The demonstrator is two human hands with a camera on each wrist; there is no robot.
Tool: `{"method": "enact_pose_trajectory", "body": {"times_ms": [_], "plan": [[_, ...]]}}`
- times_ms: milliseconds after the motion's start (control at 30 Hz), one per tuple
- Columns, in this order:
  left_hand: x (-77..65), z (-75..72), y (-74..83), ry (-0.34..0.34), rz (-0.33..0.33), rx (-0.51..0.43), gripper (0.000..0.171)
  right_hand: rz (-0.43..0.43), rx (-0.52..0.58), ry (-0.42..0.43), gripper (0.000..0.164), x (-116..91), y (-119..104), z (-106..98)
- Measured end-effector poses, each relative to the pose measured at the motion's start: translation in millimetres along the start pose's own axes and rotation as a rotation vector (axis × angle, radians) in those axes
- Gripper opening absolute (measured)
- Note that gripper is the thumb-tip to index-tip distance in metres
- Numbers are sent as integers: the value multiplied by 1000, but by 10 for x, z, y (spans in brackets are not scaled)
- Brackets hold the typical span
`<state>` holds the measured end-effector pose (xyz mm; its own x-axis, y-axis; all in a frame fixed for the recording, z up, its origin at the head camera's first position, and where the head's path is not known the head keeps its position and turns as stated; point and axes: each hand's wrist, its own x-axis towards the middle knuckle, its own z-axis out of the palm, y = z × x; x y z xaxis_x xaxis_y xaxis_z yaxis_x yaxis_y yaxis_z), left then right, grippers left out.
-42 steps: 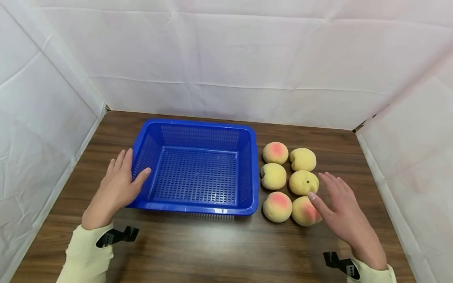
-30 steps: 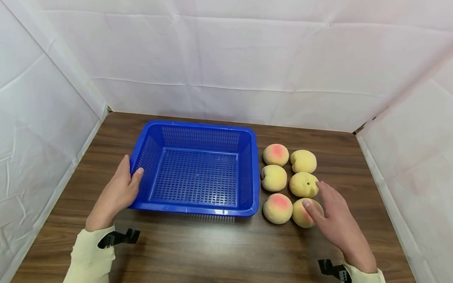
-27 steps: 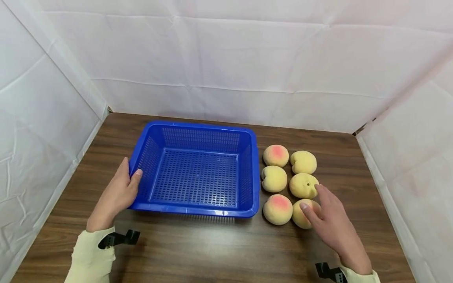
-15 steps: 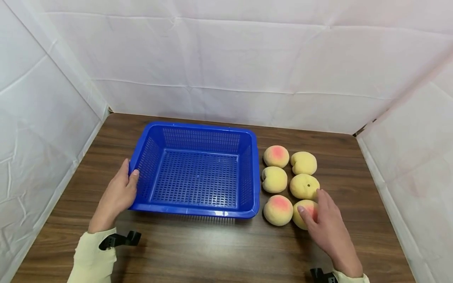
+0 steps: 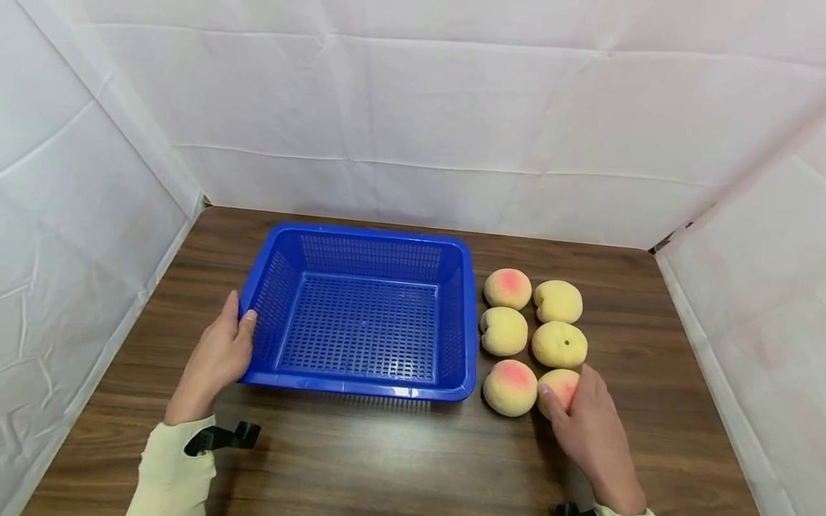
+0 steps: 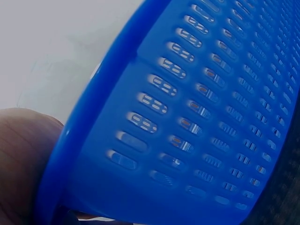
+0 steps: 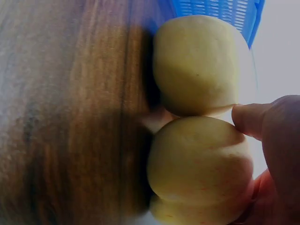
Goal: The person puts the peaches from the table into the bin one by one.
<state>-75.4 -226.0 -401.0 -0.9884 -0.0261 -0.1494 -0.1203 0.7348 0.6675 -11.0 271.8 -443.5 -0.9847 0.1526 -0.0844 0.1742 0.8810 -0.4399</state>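
My left hand (image 5: pixel 216 362) grips the left rim of a blue plastic basket (image 5: pixel 361 388), thumb over the edge, other fingers outside. The basket has perforated walls and nothing in it. In the left wrist view, part of that hand (image 6: pixel 23 164) shows beside the rim (image 6: pixel 96 96). My right hand (image 5: pixel 594 437) holds the front right peach (image 5: pixel 558 387), thumb on its left side and fingers on its right. The right wrist view shows this peach (image 7: pixel 201 164) on the wood, with the thumb (image 7: pixel 253 119) at the gap between it and a neighbouring peach (image 7: pixel 197 65).
Several peaches stand in two columns right of the basket; one peach (image 5: pixel 510 388) sits directly left of the held one, another (image 5: pixel 559 345) behind it. The brown wooden table (image 5: pixel 387 459) is bounded by white cloth walls (image 5: pixel 413 107) at the back and sides.
My right hand has come down leftward and toward me, its thumb and fingers going round the front right peach. My left hand has gone from open beside the basket to gripping its rim.
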Motion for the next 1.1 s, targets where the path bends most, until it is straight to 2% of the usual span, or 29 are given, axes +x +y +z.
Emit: {"method": "enact_pose_trajectory", "body": {"times_ms": [300, 533, 700, 1100], "plan": [[0, 9, 14, 2, 7, -15, 61, 42, -1, 23, 87, -12, 19, 56], [8, 15, 12, 9, -5, -13, 61, 12, 49, 158, 67, 0, 27, 143], [10, 12, 5, 17, -10, -11, 61, 18, 61, 182, 62, 5, 28, 187], [2, 10, -8, 31, -15, -7, 61, -74, 11, 310, 55, 34, 80, 284]]}}
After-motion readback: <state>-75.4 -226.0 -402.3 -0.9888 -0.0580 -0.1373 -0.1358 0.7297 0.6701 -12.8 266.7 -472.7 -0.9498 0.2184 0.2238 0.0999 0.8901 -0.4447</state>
